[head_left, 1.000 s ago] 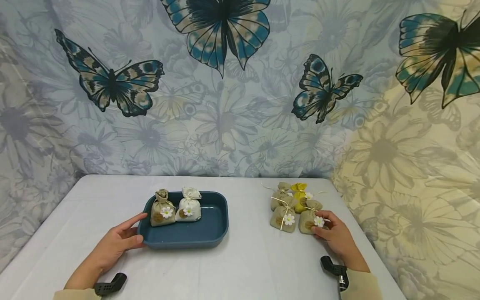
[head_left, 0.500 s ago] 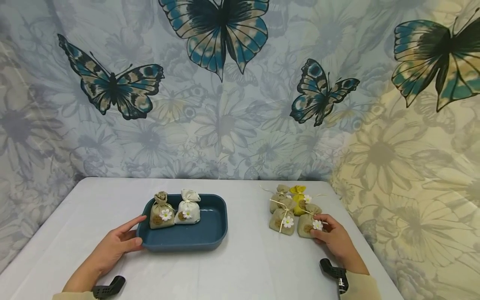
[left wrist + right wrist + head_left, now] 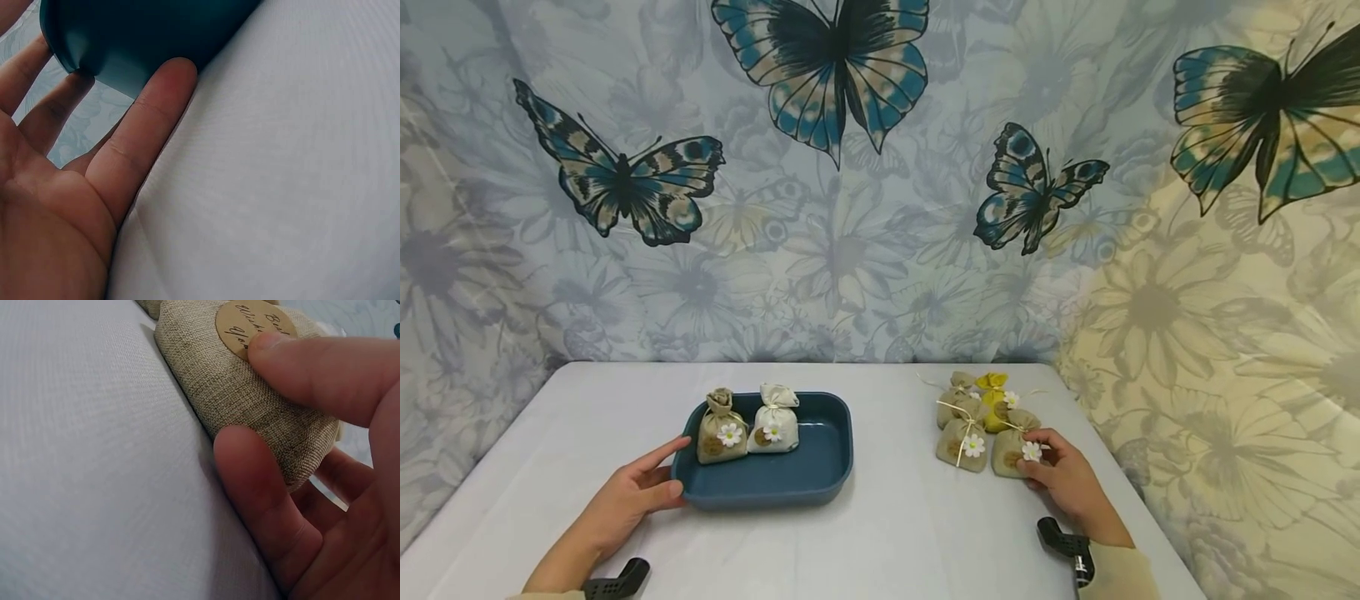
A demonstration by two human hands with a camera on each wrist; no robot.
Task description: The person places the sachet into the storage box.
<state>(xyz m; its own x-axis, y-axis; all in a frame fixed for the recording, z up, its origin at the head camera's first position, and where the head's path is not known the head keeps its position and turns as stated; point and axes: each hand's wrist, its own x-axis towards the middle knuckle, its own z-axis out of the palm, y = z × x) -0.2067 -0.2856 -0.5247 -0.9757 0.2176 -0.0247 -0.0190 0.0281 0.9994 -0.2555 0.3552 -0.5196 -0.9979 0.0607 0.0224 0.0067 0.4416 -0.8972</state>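
In the head view, my left hand rests against the left end of a blue rectangular tray, its thumb and fingers spread and fairly straight. The left wrist view shows the thumb touching the tray's outer wall. Two small drawstring sachets, one tan and one white, stand inside the tray's left part. My right hand grips the right side of a tan sachet. In the right wrist view, one finger presses its round label, another lies along its lower edge.
Beside the held sachet are another tan sachet, one more tan one behind it and a yellow one. They share a white-covered table. A butterfly-printed cloth hangs behind the table.
The head view has tilted and shifted slightly. Both hands keep their places at the tray and the tan sachet; nothing else has visibly moved.
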